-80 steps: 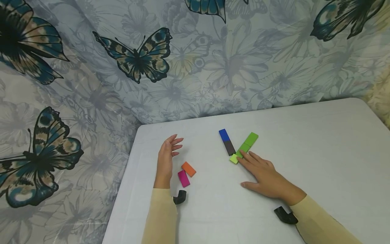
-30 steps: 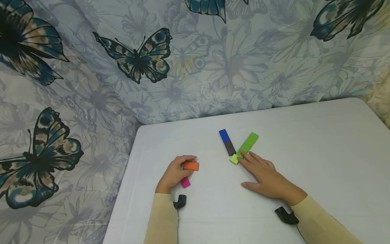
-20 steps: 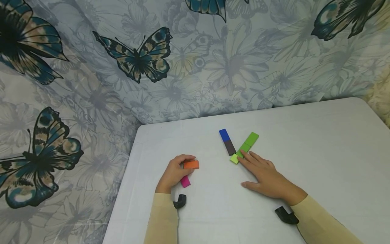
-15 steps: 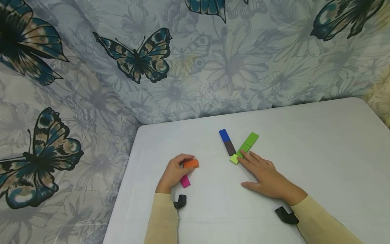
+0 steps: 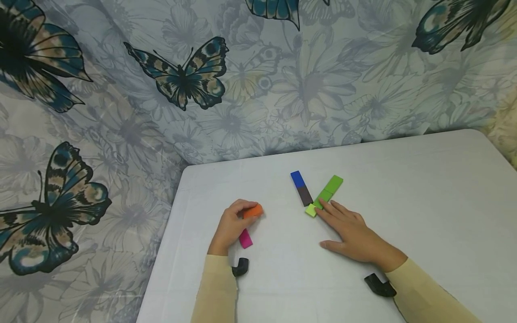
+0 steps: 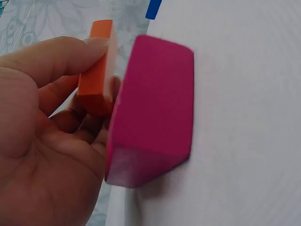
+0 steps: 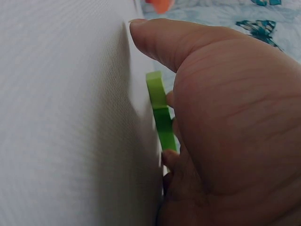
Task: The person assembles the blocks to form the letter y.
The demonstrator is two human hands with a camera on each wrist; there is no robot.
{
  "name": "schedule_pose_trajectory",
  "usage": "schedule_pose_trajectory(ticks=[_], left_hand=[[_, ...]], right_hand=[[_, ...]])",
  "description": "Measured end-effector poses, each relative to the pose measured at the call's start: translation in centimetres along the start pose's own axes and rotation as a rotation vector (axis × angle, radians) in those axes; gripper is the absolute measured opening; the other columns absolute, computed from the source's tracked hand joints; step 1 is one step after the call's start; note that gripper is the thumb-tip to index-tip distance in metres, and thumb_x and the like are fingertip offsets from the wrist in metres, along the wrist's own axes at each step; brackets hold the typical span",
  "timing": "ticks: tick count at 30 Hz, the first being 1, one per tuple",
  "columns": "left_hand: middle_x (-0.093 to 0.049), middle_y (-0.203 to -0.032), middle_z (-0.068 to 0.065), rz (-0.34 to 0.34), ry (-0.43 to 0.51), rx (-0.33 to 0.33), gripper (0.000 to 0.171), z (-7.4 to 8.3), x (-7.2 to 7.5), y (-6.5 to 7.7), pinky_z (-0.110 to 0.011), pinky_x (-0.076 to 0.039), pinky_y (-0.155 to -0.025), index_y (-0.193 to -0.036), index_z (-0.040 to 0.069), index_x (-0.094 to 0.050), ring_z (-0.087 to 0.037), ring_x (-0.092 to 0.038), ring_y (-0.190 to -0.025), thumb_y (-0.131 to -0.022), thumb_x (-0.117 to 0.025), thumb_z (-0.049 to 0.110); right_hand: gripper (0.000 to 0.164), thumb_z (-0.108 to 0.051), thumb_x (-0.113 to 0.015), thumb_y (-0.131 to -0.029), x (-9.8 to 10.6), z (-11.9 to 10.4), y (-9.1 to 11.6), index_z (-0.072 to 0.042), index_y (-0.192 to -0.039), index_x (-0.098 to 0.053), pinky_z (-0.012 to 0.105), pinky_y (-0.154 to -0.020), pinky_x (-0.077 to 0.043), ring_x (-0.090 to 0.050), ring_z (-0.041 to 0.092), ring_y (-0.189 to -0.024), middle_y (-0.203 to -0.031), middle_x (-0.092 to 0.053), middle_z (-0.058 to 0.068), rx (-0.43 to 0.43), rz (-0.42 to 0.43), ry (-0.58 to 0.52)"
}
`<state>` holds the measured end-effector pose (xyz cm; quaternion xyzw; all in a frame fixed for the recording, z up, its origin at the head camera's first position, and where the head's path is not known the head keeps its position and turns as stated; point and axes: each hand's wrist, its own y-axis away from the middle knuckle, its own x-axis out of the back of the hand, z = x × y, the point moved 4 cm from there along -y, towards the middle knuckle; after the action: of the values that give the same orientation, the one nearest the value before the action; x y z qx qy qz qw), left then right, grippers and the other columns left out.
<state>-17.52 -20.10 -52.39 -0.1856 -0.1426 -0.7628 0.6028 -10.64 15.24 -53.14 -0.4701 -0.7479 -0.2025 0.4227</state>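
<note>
In the head view my left hand (image 5: 228,229) pinches an orange block (image 5: 253,211) between thumb and fingers, tilted and seemingly just off the table. The left wrist view has the thumb on one face of that orange block (image 6: 92,84). A magenta block (image 5: 245,239) lies close beneath this hand. My right hand (image 5: 351,235) lies with extended fingers on the table, fingertips at a small lime block (image 5: 310,210) and the nearer of two green blocks (image 5: 333,184). In the right wrist view, its thumb points away from the lime block (image 7: 155,89).
Left of the green blocks, a blue block (image 5: 297,179) and a dark brown-grey block (image 5: 304,196) form a row, meeting the green row near the lime block in a V. The white table (image 5: 420,188) ends at a wall covering with butterflies (image 5: 181,74).
My left hand came down from beside the blocks, took hold of the orange block, then tilted it and moved slightly away from me. The right hand and the other blocks have stayed put.
</note>
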Motion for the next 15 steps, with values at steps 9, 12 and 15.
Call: schedule_pose_trajectory(ticks=[9, 12, 15], left_hand=[[-0.073, -0.125, 0.005, 0.039, 0.074, -0.012, 0.035, 1.1, -1.0, -0.6, -0.042, -0.051, -0.109, -0.125, 0.019, -0.082, -0.019, -0.065, -0.122, -0.093, -0.087, 0.007], [-0.073, -0.125, 0.005, 0.054, 0.077, -0.023, 0.034, 1.4, -1.5, -0.8, -0.041, -0.051, -0.108, -0.125, 0.018, -0.083, -0.018, -0.065, -0.121, -0.093, -0.088, 0.007], [-0.073, -0.124, 0.004, 0.065, 0.083, -0.038, 0.033, 1.9, -2.0, -0.9, -0.039, -0.052, -0.108, -0.124, 0.017, -0.083, -0.018, -0.066, -0.119, -0.093, -0.087, 0.007]], right_hand=[[0.088, -0.046, -0.082, -0.098, 0.0, 0.0, -0.1, -0.012, -0.169, -0.042, 0.070, -0.112, -0.027, -0.021, 0.044, -0.160, -0.177, -0.027, 0.012, -0.009, -0.007, 0.001], [0.089, -0.045, -0.082, -0.097, -0.1, 0.2, -0.1, -0.013, -0.169, -0.041, 0.069, -0.113, -0.026, -0.019, 0.043, -0.161, -0.178, -0.025, 0.011, -0.020, -0.020, -0.002], [0.090, -0.046, -0.082, -0.098, -0.3, 0.4, -0.2, -0.013, -0.170, -0.039, 0.068, -0.114, -0.025, -0.017, 0.042, -0.162, -0.179, -0.023, 0.010, -0.025, -0.031, -0.001]])
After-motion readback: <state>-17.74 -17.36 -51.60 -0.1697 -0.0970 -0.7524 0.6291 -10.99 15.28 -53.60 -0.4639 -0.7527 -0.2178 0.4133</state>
